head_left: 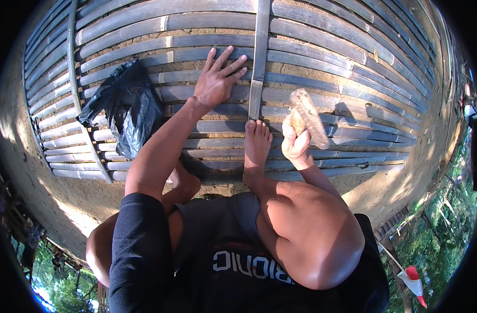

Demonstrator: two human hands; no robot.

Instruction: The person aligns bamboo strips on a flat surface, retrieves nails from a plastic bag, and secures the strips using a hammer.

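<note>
My left hand [218, 85] lies with fingers spread on the split-bamboo slats [207, 22], left of a crosswise bamboo strip [259, 49]. It holds nothing. My right hand [296, 143] is closed round the short handle of a wooden mallet [310, 117], raised above the slats to the right of that strip. The mallet's head is rough, light brown and slightly blurred. My bare foot [257, 143] presses on the slats at the near end of the strip, between both hands.
A crumpled black plastic bag [128, 107] rests on the slats left of my left arm. Another crosswise strip [74, 62] runs along the left side. Bare earth [395, 185] surrounds the bamboo panel. A red and white flag [413, 284] hangs at the lower right.
</note>
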